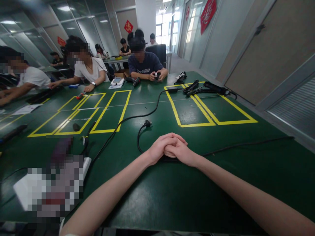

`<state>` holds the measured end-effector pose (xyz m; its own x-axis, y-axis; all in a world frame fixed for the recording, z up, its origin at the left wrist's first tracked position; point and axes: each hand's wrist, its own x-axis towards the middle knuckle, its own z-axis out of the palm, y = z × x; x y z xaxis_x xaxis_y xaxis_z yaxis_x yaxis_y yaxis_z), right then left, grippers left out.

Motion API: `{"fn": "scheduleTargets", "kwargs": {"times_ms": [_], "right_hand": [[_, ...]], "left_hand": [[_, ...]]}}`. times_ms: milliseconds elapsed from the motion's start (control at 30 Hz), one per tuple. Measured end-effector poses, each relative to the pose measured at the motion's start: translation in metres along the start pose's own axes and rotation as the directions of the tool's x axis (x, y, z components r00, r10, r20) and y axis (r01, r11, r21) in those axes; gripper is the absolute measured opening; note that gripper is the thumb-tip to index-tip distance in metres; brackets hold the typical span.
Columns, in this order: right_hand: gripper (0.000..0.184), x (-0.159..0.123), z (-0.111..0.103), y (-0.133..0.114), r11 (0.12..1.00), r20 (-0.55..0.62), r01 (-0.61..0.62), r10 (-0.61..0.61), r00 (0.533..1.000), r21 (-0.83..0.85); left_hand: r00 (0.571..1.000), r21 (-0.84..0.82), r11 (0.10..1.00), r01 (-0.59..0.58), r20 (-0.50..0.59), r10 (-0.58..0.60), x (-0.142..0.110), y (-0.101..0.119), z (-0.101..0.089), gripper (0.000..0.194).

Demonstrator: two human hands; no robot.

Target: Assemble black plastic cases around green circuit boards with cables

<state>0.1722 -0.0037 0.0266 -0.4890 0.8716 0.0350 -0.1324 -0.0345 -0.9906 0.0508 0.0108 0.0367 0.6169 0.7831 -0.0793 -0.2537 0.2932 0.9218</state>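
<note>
My left hand and my right hand are clasped together above the green table. The fingers of each are closed around the other hand, and no object shows between them. Beneath the hands passes a black power cable, partly hidden by them. Its end curves up just left of my hands to a black plug, which neither hand touches. My forearms reach in from both lower corners.
Yellow tape rectangles mark the table. A second black cord runs across to dark gear at the far right. A power drill lies near a seated person handling a small dark object. Blurred items cover the lower left.
</note>
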Motion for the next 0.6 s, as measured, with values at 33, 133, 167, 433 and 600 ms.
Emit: {"fn": "scheduleTargets", "kwargs": {"times_ms": [33,133,167,433,600], "right_hand": [[0.046,-0.002,-0.003,-0.005,0.999,0.013,0.017,-0.017,1.0,-0.039],[0.047,-0.01,-0.014,-0.017,0.958,0.023,0.098,-0.095,0.995,-0.268],[0.046,-0.013,-0.018,-0.02,0.923,0.011,0.118,-0.123,0.992,-0.367],[0.015,-0.042,-0.039,-0.011,0.457,0.215,0.358,-0.336,0.917,-0.814],[0.026,-0.048,-0.04,0.007,0.388,0.26,0.334,-0.231,0.938,-0.859]], "left_hand": [[0.999,0.032,0.999,-0.014,0.03,0.013,-0.001,0.005,-0.002,0.027],[0.996,0.106,0.99,-0.089,-0.008,0.09,-0.005,0.018,-0.016,0.033],[0.994,0.114,0.989,-0.097,-0.034,0.101,-0.006,0.02,-0.023,0.035],[0.919,0.199,0.974,-0.11,-0.352,0.176,-0.027,0.001,-0.067,0.035],[0.875,0.323,0.93,-0.177,-0.381,0.299,-0.037,0.001,-0.065,0.031]]}}
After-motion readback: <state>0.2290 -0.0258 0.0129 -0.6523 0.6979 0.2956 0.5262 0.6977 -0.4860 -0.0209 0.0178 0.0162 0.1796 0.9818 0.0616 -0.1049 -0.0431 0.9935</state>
